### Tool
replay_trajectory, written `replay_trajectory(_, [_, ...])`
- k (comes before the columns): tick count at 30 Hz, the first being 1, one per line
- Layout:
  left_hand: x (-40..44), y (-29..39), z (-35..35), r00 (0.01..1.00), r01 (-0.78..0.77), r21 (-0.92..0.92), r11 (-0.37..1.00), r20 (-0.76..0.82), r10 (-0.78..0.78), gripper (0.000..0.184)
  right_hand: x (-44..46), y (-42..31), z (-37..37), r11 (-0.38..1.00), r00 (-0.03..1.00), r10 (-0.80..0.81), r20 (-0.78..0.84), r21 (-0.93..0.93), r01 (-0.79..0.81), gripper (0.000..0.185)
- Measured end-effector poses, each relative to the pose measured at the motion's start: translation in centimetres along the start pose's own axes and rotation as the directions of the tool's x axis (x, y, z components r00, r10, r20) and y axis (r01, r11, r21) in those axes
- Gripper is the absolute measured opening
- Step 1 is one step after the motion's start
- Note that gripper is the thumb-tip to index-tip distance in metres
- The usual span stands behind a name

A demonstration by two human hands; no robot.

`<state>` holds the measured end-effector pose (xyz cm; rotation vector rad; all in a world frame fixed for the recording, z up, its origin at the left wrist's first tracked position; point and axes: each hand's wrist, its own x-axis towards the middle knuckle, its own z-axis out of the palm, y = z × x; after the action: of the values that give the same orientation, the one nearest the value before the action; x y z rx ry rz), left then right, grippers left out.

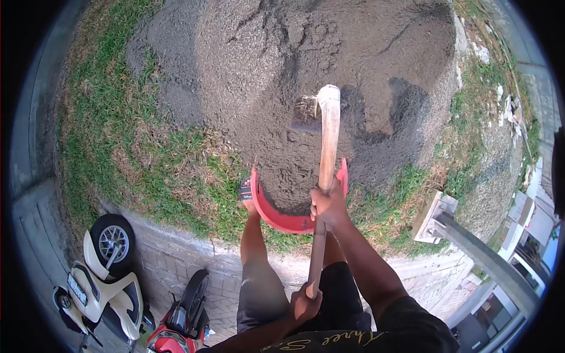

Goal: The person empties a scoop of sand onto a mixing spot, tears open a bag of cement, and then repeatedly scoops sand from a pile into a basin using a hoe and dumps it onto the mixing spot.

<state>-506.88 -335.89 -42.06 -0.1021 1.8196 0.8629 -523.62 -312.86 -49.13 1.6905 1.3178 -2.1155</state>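
Observation:
A hoe [331,132] with a worn wooden handle extends forward from my body. My right hand [328,206] is closed around the middle of the handle, while my left hand [306,302] grips it lower down, near my thighs. The hoe's blade [307,112] lies against a large pile of grey sand [365,53], its edge partly covered with sand. Between my legs and the pile sits a red curved-rim container [282,221], with sand in it and at its far side. My left foot [247,191], in a sandal, stands beside the rim; the other foot is hidden.
Grass [112,135] borders the sand on both sides. Behind me runs a low concrete edge [176,232]. A cream scooter [106,288] and a red motorcycle [179,326] stand at lower left. To the right rises a metal post [482,253] on a concrete base [432,219].

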Motion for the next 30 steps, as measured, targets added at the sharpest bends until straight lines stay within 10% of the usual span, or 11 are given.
replay_trajectory(3, [7.2, 6.4, -2.8, 0.991, -0.136, -0.036, 0.99, -0.011, 0.136, 0.015, 0.9, -10.0, 2.1, 0.96, 0.961, -0.276, 0.031, 0.048, 0.275, 0.035])
replay_trajectory(5, [13.9, 10.1, -4.9, 0.847, -0.507, -0.025, 0.862, -0.202, 0.492, 0.023, 2.2, -17.3, 4.2, 0.89, 0.889, -0.456, 0.042, 0.048, 0.454, 0.034])
replay_trajectory(10, [25.7, 16.4, -9.5, 0.848, -0.521, -0.179, 0.834, -0.219, 0.483, 0.013, 10.7, -25.5, 10.1, 0.73, 0.727, -0.68, 0.09, -0.008, 0.684, 0.025])
replay_trajectory(16, [22.3, 12.0, -5.4, 0.98, -0.195, -0.412, 0.89, -0.128, 0.155, 0.01, 19.4, -13.9, 10.0, 0.922, 0.954, -0.284, 0.096, -0.248, 0.299, 0.035])
replay_trajectory(25, [10.8, 5.1, -3.8, 0.996, -0.088, -0.322, 0.943, -0.016, 0.087, 0.014, 11.2, -4.7, 6.7, 0.985, 0.997, -0.069, 0.022, -0.154, 0.071, 0.024])
replay_trajectory(30, [2.6, 5.4, -4.1, 0.969, 0.236, -0.209, 0.949, 0.129, -0.213, 0.013, 7.0, 3.2, 3.1, 0.992, 0.995, 0.1, 0.01, -0.079, -0.099, 0.019])
